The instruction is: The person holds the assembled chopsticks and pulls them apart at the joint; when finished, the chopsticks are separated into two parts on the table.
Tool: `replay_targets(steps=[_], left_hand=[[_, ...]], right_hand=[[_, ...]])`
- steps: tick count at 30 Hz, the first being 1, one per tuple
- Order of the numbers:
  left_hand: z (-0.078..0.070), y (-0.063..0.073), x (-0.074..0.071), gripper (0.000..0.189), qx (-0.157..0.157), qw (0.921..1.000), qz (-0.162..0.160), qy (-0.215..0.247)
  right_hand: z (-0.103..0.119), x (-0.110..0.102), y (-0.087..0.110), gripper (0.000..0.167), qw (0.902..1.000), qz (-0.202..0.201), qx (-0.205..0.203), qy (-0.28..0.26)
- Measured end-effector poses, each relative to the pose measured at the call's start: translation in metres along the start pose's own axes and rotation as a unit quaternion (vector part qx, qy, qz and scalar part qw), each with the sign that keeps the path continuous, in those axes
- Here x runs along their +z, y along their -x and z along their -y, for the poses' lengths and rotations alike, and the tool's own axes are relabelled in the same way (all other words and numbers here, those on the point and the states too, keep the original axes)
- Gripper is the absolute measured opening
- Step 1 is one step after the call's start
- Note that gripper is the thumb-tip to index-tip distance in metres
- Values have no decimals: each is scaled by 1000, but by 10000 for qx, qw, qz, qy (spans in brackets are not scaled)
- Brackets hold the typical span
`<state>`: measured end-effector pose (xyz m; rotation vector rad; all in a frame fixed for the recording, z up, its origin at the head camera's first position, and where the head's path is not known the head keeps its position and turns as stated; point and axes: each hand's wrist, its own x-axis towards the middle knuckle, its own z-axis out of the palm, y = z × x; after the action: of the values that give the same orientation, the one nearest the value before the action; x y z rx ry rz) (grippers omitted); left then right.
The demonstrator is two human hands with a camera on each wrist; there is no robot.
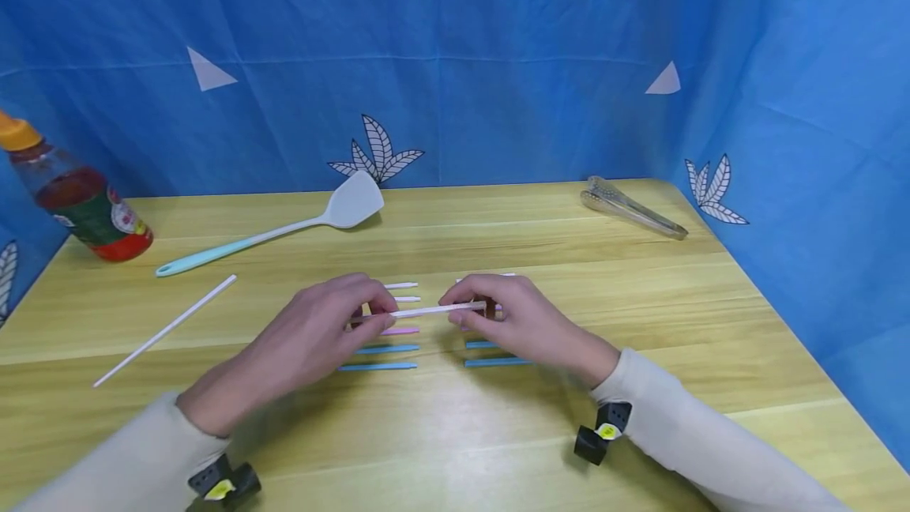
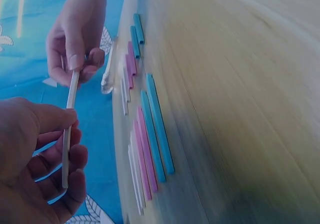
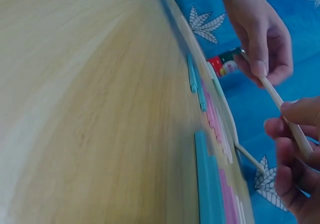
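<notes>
Between both hands, above the table, is a thin white stick (image 1: 434,310). My left hand (image 1: 323,322) pinches its left part between thumb and fingers. My right hand (image 1: 512,318) pinches its right end the same way. In the left wrist view the stick (image 2: 71,96) runs straight from one hand to the other. Beneath the hands lie two columns of short sticks. The left column has blue sticks (image 1: 378,367), pink sticks (image 1: 401,331) and white sticks (image 1: 403,285), some with narrower tips. Blue sticks (image 1: 498,362) also lie in the right column, whose other sticks are partly hidden by my right hand.
A longer white stick (image 1: 165,332) lies diagonally on the left of the table (image 1: 455,441). Behind it are a spatula (image 1: 355,200) with a pale blue handle and a sauce bottle (image 1: 107,216). Tongs (image 1: 633,208) lie at the back right, near the blue curtain (image 1: 498,101).
</notes>
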<state>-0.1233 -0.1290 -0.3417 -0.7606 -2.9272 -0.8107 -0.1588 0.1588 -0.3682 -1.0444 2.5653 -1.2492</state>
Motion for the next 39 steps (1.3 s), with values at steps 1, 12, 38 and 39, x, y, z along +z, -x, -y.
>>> replay_targets(steps=[1,12,38,39], left_hand=[[-1,-1,2,6,54,10000,-32,-24],[-11,-10,15,6,355,9989,-193,-220],[51,-68,8,18,-708,9954,471,-447],[51,-72,10,17,-701,9953,516,-429]], right_hand=[[1,1,-1,14,10000,23,-39,8],[1,-1,-1,14,9988,57,-357,341],[-75,-63,-19,18,9909,-595,1011,666],[-75,-61,-23,18,9914,-536,1028,612]])
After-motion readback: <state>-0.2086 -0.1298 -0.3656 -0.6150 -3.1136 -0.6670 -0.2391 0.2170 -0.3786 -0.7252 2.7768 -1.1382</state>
